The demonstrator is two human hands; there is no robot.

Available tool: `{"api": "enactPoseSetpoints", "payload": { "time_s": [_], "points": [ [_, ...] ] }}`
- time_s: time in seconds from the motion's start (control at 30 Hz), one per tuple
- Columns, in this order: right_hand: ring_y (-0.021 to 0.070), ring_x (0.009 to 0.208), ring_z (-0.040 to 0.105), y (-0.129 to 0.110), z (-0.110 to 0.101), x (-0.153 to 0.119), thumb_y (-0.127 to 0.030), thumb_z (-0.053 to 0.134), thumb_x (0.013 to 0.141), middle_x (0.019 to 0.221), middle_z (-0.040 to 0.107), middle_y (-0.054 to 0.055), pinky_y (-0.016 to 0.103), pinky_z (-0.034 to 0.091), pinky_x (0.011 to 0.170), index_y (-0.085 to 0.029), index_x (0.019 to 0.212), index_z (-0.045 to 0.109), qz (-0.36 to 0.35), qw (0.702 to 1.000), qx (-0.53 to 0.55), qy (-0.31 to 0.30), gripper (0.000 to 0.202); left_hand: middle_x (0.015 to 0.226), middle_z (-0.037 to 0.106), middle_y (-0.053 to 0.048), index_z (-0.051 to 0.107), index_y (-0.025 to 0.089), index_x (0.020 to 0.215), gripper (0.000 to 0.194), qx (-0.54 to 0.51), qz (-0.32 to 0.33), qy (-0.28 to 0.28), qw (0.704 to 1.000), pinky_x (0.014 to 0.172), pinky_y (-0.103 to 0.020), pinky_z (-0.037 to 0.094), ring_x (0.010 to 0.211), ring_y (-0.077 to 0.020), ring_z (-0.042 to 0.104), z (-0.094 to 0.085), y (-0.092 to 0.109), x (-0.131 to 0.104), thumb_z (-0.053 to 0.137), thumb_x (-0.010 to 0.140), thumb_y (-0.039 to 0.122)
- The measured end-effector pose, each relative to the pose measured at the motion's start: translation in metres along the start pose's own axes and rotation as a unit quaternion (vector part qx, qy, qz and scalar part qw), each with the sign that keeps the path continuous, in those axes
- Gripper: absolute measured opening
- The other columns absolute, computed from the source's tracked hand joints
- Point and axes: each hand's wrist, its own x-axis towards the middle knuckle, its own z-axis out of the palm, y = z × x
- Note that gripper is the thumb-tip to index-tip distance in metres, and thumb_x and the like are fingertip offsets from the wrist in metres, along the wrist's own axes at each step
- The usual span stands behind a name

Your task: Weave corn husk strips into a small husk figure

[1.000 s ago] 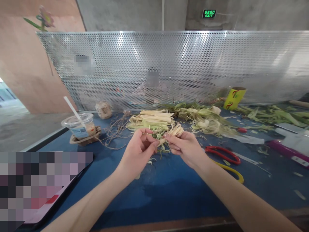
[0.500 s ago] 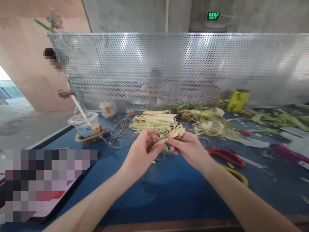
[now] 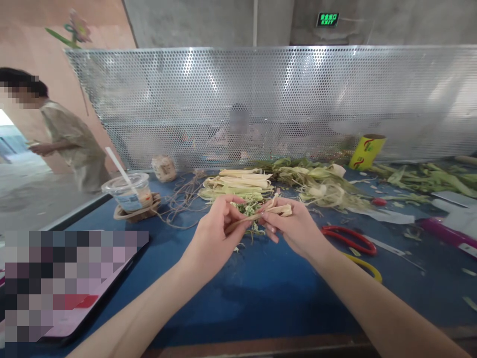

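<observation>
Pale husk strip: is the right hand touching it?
Touching. The head view shows the right hand pinching the pale husk strip between thumb and fingers.

Husk strip (image 3: 282,211): dry, papery, matt, creased. Husk bundle (image 3: 238,183) smoother, faintly satiny. Tabletop (image 3: 223,298) smooth, mostly matt. Screen (image 3: 261,84): perforated sheet metal, glossy (lights streak its upper half). Cup (image 3: 128,188) clear shiny plastic; holder (image 3: 134,215) rough, like moulded paper pulp. Scissor handles (image 3: 373,247) smooth plastic. Yellow tube (image 3: 367,153) slick-faced. Back wall (image 3: 208,22) matt, rough concrete.
</observation>
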Motion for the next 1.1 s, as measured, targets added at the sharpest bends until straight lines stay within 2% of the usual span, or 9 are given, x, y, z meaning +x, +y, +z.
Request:
{"api": "enactPoseSetpoints", "payload": {
  "time_s": [0.37,0.5,0.6,0.73,0.83,0.93,1.0,1.1],
  "points": [
    [0.004,0.035,0.04,-0.007,-0.002,0.0,-0.017,0.064,0.066,0.05,0.055,-0.001,0.018,0.033,0.032,-0.013,0.065,0.06,0.034,0.999,-0.005,-0.006,0.006,0.067,0.053,0.004,0.044,0.019,0.092,0.018,0.003,-0.011,-0.005,1.0,0.056,-0.018,0.044,0.061,-0.008,0.055,-0.001,0.002,-0.001,0.052,0.076,0.017],
    [0.005,0.039,0.043,-0.008,-0.006,0.002,-0.02,0.066,0.066,0.053,0.056,-0.001,0.019,0.037,0.036,-0.013,0.069,0.062,0.058,0.998,-0.002,-0.039,0.008,0.066,0.053,0.004,0.046,0.019,0.09,0.016,-0.006,-0.023,-0.014,1.0,0.055,-0.018,0.043,0.059,-0.0072,0.053,-0.002,-0.001,0.001,0.054,0.076,0.02],
    [0.0066,0.048,0.051,-0.009,-0.006,0.004,-0.018,0.069,0.063,0.064,0.062,0.001,0.02,0.042,0.044,-0.015,0.076,0.062,0.058,0.997,0.033,-0.05,0.015,0.07,0.053,0.004,0.046,0.019,0.089,0.017,-0.075,-0.061,-0.03,0.995,0.051,-0.02,0.044,0.056,-0.0073,0.053,-0.004,-0.003,0.003,0.054,0.075,0.024],
    [0.0064,0.052,0.053,-0.008,-0.001,0.004,-0.019,0.069,0.063,0.065,0.063,0.0,0.019,0.042,0.048,-0.016,0.075,0.061,0.031,0.999,0.044,-0.002,0.014,0.076,0.052,0.001,0.045,0.018,0.088,0.021,-0.175,-0.111,-0.067,0.976,0.044,-0.022,0.046,0.056,-0.0095,0.054,-0.003,0.004,0.004,0.055,0.074,0.029],
    [0.0063,0.051,0.051,-0.006,0.002,0.002,-0.023,0.066,0.066,0.061,0.06,-0.001,0.02,0.041,0.048,-0.016,0.073,0.061,0.014,1.0,-0.001,0.0,0.011,0.065,0.05,0.003,0.045,0.018,0.088,0.02,-0.179,-0.139,-0.073,0.971,0.035,-0.018,0.039,0.044,-0.0064,0.047,-0.001,0.008,0.004,0.053,0.075,0.031],
    [0.0075,0.049,0.049,-0.006,0.005,-0.001,-0.03,0.059,0.073,0.06,0.058,-0.001,0.022,0.04,0.048,-0.017,0.071,0.058,-0.019,0.994,-0.102,-0.018,0.013,0.058,0.047,0.005,0.048,0.018,0.089,0.018,-0.159,-0.145,-0.063,0.975,0.032,-0.015,0.029,0.036,-0.0035,0.037,0.001,0.004,0.005,0.049,0.078,0.033],
    [0.0078,0.049,0.047,-0.006,0.007,-0.005,-0.032,0.056,0.075,0.059,0.055,-0.001,0.022,0.039,0.048,-0.017,0.069,0.055,-0.047,0.98,-0.19,-0.028,0.016,0.056,0.044,0.007,0.05,0.018,0.087,0.015,-0.134,-0.136,-0.066,0.979,0.035,-0.016,0.031,0.036,-0.0035,0.036,0.003,0.001,0.004,0.049,0.078,0.031],
    [0.0088,0.053,0.046,-0.007,0.008,-0.008,-0.032,0.057,0.074,0.063,0.053,-0.001,0.021,0.037,0.049,-0.018,0.07,0.052,-0.103,0.944,-0.314,-0.019,0.016,0.053,0.038,0.008,0.05,0.018,0.083,0.009,-0.136,-0.136,-0.078,0.978,0.039,-0.017,0.032,0.039,-0.0042,0.037,0.005,0.002,0.003,0.05,0.075,0.024]
  ]
}}
